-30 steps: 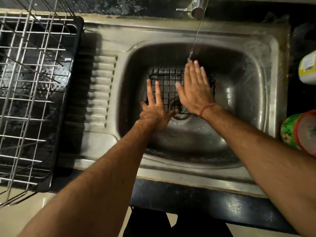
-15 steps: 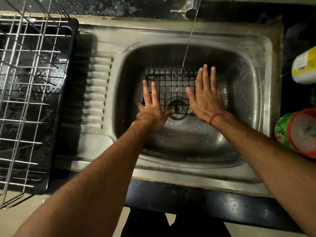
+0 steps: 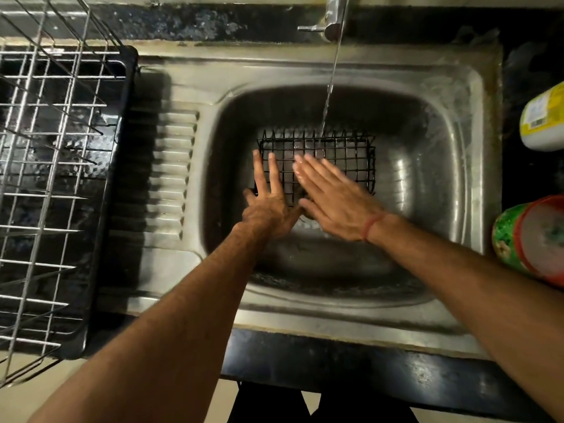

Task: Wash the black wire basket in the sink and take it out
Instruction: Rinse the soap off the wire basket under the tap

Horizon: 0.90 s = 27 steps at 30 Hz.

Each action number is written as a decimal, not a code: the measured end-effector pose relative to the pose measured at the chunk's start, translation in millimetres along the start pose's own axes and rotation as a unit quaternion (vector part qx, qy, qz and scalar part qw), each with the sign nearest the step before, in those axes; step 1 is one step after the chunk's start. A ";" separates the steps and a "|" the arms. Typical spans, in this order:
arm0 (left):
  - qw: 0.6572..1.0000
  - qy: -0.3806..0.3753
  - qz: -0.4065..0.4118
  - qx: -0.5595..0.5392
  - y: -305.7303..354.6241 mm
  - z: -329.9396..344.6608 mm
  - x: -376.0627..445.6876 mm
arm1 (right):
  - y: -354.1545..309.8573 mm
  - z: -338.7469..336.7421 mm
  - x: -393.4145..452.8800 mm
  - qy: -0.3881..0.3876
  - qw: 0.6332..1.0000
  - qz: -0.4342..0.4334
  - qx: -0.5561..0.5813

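Observation:
A black wire basket (image 3: 345,160) lies flat on the bottom of the steel sink (image 3: 433,166), under a thin stream of water from the tap (image 3: 334,16). My left hand (image 3: 268,196) rests on the basket's left edge with its fingers straight and spread. My right hand (image 3: 332,196) lies flat over the basket's middle, wet, fingers straight and pointing up and left. It hides the drain and part of the grid. The two hands nearly touch at the thumbs.
A metal dish rack (image 3: 52,166) in a black tray stands on the left of the sink, beyond the ribbed drainboard (image 3: 171,172). On the right counter are a yellow-and-white bottle (image 3: 543,120) and a green container with a red rim (image 3: 531,242).
My right hand has slid left across the basket, from its right side to its middle. My left hand has stayed on the left edge. Water keeps running.

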<state>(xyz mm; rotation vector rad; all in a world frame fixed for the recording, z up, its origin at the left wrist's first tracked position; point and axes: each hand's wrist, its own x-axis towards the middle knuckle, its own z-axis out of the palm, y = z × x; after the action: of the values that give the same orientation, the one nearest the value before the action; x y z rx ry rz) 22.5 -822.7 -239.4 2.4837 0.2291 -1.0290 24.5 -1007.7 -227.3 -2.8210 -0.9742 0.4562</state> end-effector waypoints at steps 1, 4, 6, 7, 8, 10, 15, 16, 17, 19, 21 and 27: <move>1.000 0.003 0.008 0.004 -0.1 -0.4 -0.2 | 10.5 0.0 -10.1 0.007 0.999 0.034 0.005; 1.000 0.005 0.015 0.012 0.4 -0.9 -2.5 | 35.1 -5.9 -8.6 0.036 0.976 0.214 0.018; 1.000 0.000 0.010 0.011 0.8 -1.7 -1.9 | 33.6 -8.0 14.4 0.046 0.963 0.264 0.031; 1.000 -0.001 0.009 0.013 0.7 -1.8 -1.5 | 26.4 -8.4 25.1 0.045 0.965 0.256 0.024; 1.000 -0.002 0.009 0.016 0.6 -1.7 -1.4 | 17.5 -8.2 33.4 0.045 0.973 0.227 0.008; 1.000 -0.002 0.008 0.018 0.8 -1.6 -0.7 | -1.0 -4.0 35.4 0.036 0.988 0.150 -0.012; 1.000 -0.011 0.005 0.015 4.1 -4.5 -3.9 | 2.8 5.0 -20.3 -0.008 0.994 0.101 -0.041; 1.000 -0.007 0.008 0.018 4.4 -4.8 -3.7 | 13.9 3.5 -24.6 -0.004 0.990 0.135 -0.039; 1.000 -0.006 0.006 0.019 3.3 -5.3 -4.5 | 23.0 1.1 -22.4 0.002 0.983 0.178 -0.031; 1.000 -0.008 0.000 0.018 2.0 -4.3 -2.6 | 31.2 -3.8 -0.1 0.024 0.971 0.238 -0.013; 1.000 -0.014 -0.006 0.019 2.3 -3.6 0.2 | 17.7 -8.1 28.8 0.041 0.977 0.209 0.003; 1.000 -0.012 -0.004 0.012 0.7 -1.5 0.7 | -0.3 -4.9 -1.5 -0.007 1.000 0.006 -0.014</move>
<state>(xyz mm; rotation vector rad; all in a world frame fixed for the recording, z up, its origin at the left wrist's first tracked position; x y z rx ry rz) 24.1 -822.7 -238.7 2.4930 0.2197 -1.0694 24.7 -1008.5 -222.3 -2.8552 -0.9738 0.4691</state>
